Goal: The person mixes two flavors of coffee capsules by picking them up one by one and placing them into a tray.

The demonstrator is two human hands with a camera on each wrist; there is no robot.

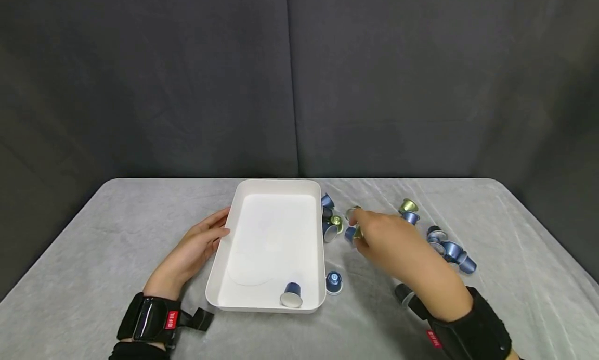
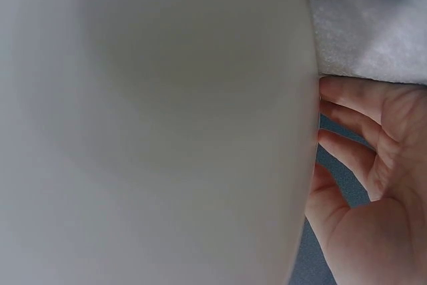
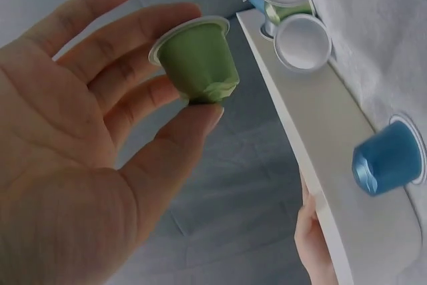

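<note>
A white tray (image 1: pixel 276 189) lies on the grey-clothed table, with one blue capsule (image 1: pixel 292 294) in its near right corner. My left hand (image 1: pixel 201 241) lies flat against the tray's left wall (image 2: pixel 200 131), fingers (image 2: pixel 347 121) straight. My right hand (image 1: pixel 374 232) hovers just right of the tray and pinches a green capsule (image 3: pixel 198 61) between thumb and fingers; in the head view only its edge (image 1: pixel 357 232) shows. Blue and green capsules (image 1: pixel 329 222) cluster beside the tray's right wall.
More capsules (image 1: pixel 449 248) lie scattered on the table's right side, one blue capsule (image 1: pixel 334 282) near the tray's front right corner and a dark one (image 1: pixel 403 293) under my right forearm. A dark curtain backs the table.
</note>
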